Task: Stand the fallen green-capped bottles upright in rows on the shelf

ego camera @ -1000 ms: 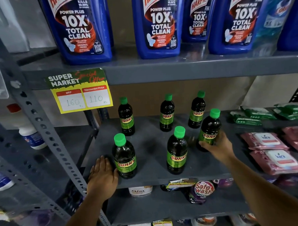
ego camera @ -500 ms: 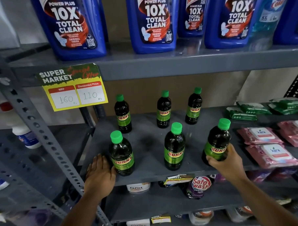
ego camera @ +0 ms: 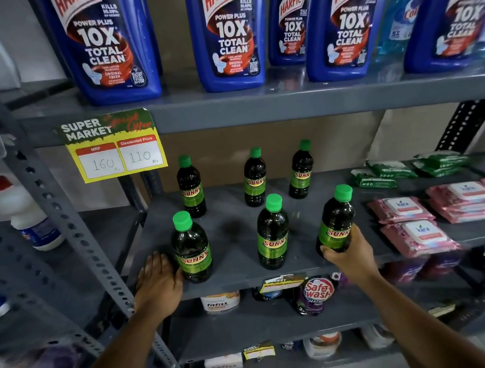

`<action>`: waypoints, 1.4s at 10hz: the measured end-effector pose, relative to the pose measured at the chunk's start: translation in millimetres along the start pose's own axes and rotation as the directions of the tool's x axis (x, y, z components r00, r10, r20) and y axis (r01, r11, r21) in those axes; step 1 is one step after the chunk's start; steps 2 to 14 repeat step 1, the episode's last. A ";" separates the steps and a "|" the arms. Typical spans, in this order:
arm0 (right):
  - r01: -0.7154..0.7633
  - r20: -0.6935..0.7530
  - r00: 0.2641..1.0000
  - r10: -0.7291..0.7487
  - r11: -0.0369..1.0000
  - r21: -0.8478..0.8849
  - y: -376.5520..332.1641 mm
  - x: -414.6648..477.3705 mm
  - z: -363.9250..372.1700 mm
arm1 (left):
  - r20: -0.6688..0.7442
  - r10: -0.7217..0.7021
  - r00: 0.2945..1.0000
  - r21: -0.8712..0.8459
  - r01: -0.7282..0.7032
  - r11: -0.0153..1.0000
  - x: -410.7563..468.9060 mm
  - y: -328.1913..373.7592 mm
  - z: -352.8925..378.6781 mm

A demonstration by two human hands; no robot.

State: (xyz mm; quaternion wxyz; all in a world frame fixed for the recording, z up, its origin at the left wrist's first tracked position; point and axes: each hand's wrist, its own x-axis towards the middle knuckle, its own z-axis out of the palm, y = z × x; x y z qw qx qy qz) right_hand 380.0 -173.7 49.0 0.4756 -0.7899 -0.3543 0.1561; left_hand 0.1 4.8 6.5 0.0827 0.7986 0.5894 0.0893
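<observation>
- Green-capped bottles stood upright on the grey shelf [ego camera: 232,226] in two rows of three
- The back row held the back-left bottle [ego camera: 191,187], the back-middle bottle [ego camera: 254,177] and the back-right bottle [ego camera: 301,170], set apart from one another
- The front row held the front-left bottle [ego camera: 192,248], the front-middle bottle [ego camera: 272,234] and the front-right bottle [ego camera: 334,221], nearer the shelf's front edge
- The right hand [ego camera: 347,253] had its grip clenched around the lower body of the front-right bottle, which leaned slightly to the right
- The left hand [ego camera: 157,285] lay flat with its grip released, palm down on the shelf's front-left corner, just beside the front-left bottle
- Pink wipe packs [ego camera: 415,232] lay on the shelf to the right of the bottles
- A yellow price tag [ego camera: 114,146] hung from the shelf above, where blue cleaner bottles [ego camera: 229,37] stood
</observation>
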 end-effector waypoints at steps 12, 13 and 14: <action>0.084 -0.003 0.996 -0.084 0.996 0.005 5.6 -8.9 -1.3 | -0.110 0.037 0.993 -0.205 -0.059 0.977 -4.4 -0.3 -1.7; 0.084 -0.003 0.996 -0.084 0.996 0.005 5.6 -8.9 -1.3 | -0.110 0.037 0.993 -0.205 -0.059 0.977 -4.4 -0.3 -1.7; 0.084 -0.003 0.996 -0.084 0.996 0.005 5.6 -8.9 -1.3 | -0.110 0.037 0.993 -0.205 -0.059 0.977 -4.4 -0.3 -1.7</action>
